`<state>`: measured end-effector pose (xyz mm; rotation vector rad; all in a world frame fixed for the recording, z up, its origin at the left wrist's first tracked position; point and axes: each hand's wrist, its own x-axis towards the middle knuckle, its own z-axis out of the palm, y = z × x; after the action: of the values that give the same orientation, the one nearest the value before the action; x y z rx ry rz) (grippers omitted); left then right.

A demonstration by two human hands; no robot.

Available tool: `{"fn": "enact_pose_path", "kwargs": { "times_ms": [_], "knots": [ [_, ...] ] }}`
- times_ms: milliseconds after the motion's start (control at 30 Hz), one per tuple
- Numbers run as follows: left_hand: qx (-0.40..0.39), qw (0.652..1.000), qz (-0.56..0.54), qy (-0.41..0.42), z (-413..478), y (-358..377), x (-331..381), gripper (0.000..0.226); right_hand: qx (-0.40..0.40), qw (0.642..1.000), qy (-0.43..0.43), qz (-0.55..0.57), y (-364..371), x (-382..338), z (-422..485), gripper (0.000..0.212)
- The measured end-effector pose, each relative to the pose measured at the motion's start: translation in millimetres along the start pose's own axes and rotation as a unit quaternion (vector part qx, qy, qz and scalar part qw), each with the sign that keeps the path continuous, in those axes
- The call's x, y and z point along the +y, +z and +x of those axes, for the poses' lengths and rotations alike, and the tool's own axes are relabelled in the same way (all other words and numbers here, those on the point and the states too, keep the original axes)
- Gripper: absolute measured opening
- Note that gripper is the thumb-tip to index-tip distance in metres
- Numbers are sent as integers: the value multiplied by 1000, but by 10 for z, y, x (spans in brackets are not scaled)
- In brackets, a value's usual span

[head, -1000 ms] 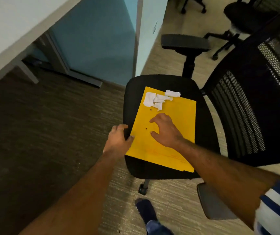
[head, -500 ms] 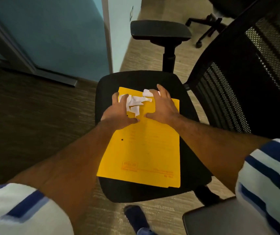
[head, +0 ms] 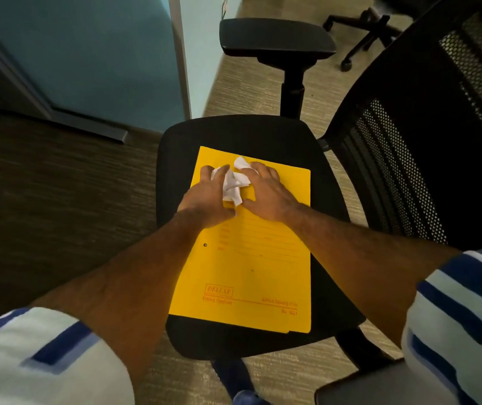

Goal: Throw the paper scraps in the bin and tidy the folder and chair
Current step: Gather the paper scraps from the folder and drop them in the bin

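A yellow folder point(head: 248, 273) lies flat on the black seat of an office chair point(head: 327, 229). Near its far end sits a bunch of white paper scraps point(head: 234, 182), squeezed together. My left hand point(head: 207, 200) presses against the scraps from the left, fingers curled around them. My right hand point(head: 269, 194) presses in from the right, fingers partly under the pile. Both hands cup the scraps between them on the folder. No bin is in view.
The chair's mesh backrest point(head: 426, 147) rises on the right, with one armrest point(head: 275, 39) beyond the seat and another point(head: 359, 387) near me. A blue partition point(head: 88, 54) stands at the left. Another chair's wheeled base point(head: 362, 36) is far behind. My shoe point(head: 231, 375) is under the seat.
Both hands went from the folder's near part up to the scraps and closed in on them. The scraps went from spread flat to bunched between my hands.
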<state>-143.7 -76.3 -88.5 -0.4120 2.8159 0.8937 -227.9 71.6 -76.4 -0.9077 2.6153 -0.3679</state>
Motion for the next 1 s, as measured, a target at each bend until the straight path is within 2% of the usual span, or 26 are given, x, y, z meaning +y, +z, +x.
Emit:
{"fn": "enact_pose_path", "kwargs": {
  "times_ms": [167,233,300,433,567,633,800,900,1000],
  "knots": [
    [37,996,-86,-10,-48,18,-30,93,24,999,-32,7,-3,-53,-69,64],
    [42,986,-157,-24,-71,24,-21,92,33,997,-21,67,3,-76,-88,57],
    [40,965,-256,-43,-95,42,19,90,44,983,15,177,21,-131,-97,50],
    [24,915,-394,-81,-135,72,152,85,56,917,123,376,61,-278,-112,44],
    [19,859,-503,-99,-203,101,265,74,51,802,188,564,64,-372,-172,39],
    [31,828,-551,-101,-250,107,302,67,60,756,203,620,75,-402,-219,37],
    [75,749,-640,-153,-353,168,436,37,74,692,243,676,201,-525,-341,27],
    [96,727,-661,-160,-456,220,556,22,68,686,265,674,282,-617,-413,22],
    [111,714,-670,-172,-557,271,604,11,101,666,279,684,330,-700,-486,20]
  ]
}}
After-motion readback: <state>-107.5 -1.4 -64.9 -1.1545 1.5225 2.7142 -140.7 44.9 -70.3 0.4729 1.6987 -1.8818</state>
